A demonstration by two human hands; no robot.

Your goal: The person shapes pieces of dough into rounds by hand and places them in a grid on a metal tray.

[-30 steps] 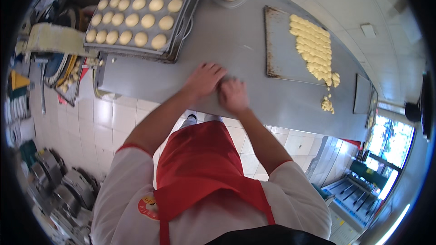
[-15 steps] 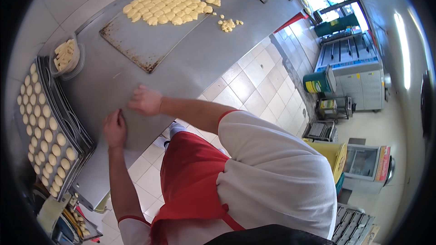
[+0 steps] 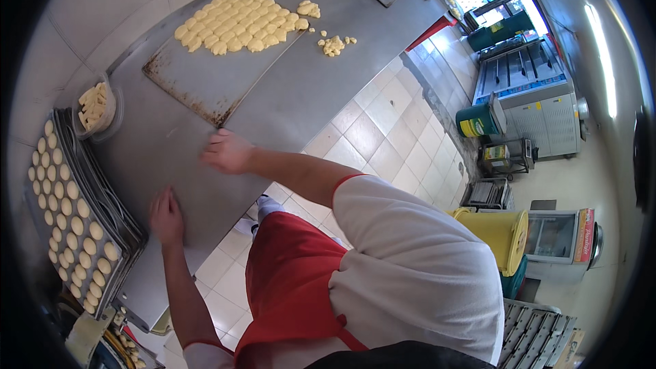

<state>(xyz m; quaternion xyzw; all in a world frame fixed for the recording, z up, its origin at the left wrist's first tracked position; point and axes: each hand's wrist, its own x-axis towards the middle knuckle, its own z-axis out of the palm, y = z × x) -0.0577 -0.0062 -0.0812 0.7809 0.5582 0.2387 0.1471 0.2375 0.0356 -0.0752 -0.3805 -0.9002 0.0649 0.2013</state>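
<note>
My right hand (image 3: 228,152) is over the steel worktable (image 3: 183,160), just below the near corner of a flat baking sheet (image 3: 198,87). Its fingers curl down toward the tabletop, and whatever may be under them is hidden. To its lower left, my left hand (image 3: 166,216) rests near the table's front edge with fingers stretched out and nothing visible in them. Rows of pale dough pieces (image 3: 239,19) lie packed together across the far part of the sheet. A dough lump (image 3: 309,9) and a small heap of dough bits (image 3: 333,46) sit right of them.
At the left, a stack of trays (image 3: 102,184) carries rows of round dough balls (image 3: 71,240) on top. A clear plastic tub (image 3: 98,106) of dough strips stands behind it. Right of the table are a tiled floor (image 3: 362,133), a green bin (image 3: 476,121) and a yellow barrel (image 3: 495,236).
My right hand has moved away from my left, closer to the baking sheet's corner, widening the gap between them. My left hand's fingers look straighter. The view has shifted slightly.
</note>
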